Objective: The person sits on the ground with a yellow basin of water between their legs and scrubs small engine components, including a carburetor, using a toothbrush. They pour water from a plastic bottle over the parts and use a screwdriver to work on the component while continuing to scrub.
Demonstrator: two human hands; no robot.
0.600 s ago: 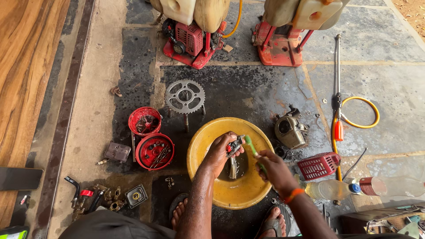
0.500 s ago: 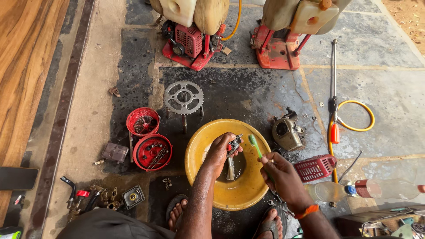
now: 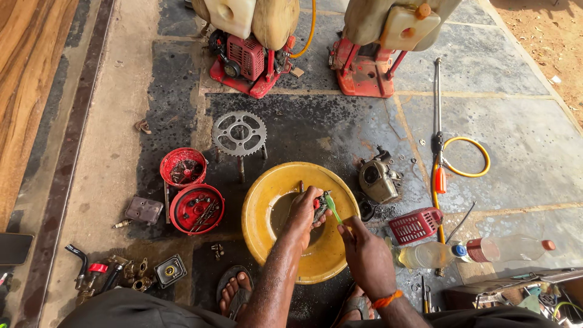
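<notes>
Seen from above, a person sits on a stained stone floor (image 3: 516, 158) with both bare hands over a wide yellow basin (image 3: 261, 206). The left hand (image 3: 302, 209) is curled closed around a small dark metal part (image 3: 318, 209), holding it above the middle of the basin; most of the part is hidden under the fingers, so its shape is hard to make out. The right hand (image 3: 364, 252) is closed around the handle of a green toothbrush (image 3: 331, 208), whose head touches the part. Dark liquid sits in the basin bottom, mostly covered by the left forearm. An orange band circles the right wrist. The person's feet in sandals (image 3: 234, 291) show at the lower edge, partly cut off by the knees. Left of the basin lie two red round covers (image 3: 195, 209), one holding small loose pieces too small to identify. Behind them a toothed metal sprocket (image 3: 238, 133) rests flat. Just right of the basin is a small greasy engine block (image 3: 378, 180), then a little red basket (image 3: 416, 226) and two clear plastic bottles (image 3: 480, 250) lying on their sides. A long metal wand (image 3: 436, 121) with a looped yellow hose (image 3: 466, 157) lies further right. Two red machines with pale tanks (image 3: 252, 36) stand at the top, cut off by the frame. Small fittings (image 3: 130, 273) are scattered at lower left.
</notes>
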